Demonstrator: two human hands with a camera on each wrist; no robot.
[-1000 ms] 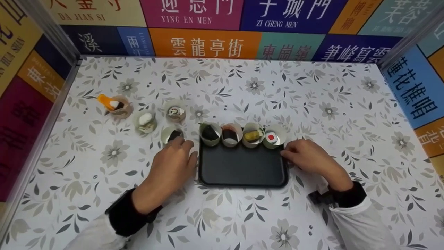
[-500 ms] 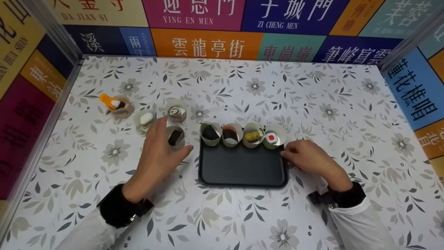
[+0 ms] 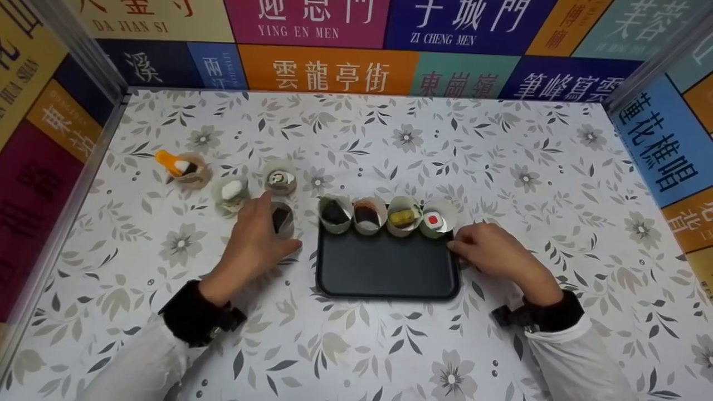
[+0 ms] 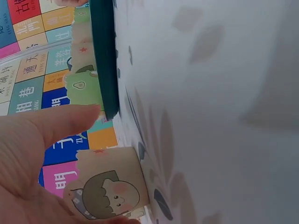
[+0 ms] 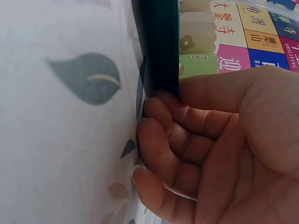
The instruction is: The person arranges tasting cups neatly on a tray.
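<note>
In the head view my left hand (image 3: 250,236) is beside a paper cup (image 3: 283,220) with a dark piece of food in it. Its fingers lie along the cup's left side, and the thumb stretches out in front. The left wrist view shows the thumb apart from the cup, which stands upright with a printed cartoon face. My right hand (image 3: 496,250) pinches the right edge of a black tray (image 3: 387,267) between thumb and fingers. Along the tray's back edge stands a row of several paper cups (image 3: 370,216) holding sushi-like pieces.
Left of the tray stand three more cups: one with an orange-topped piece (image 3: 189,170), one with a white piece (image 3: 231,196) and one with a small roll (image 3: 280,178). Panels with printed characters (image 3: 334,69) wall in the flowered tabletop (image 3: 362,345).
My left hand has gone from over the front of the cup to its left side, its fingers and thumb spreading apart. The right hand and the tray stay where they were.
</note>
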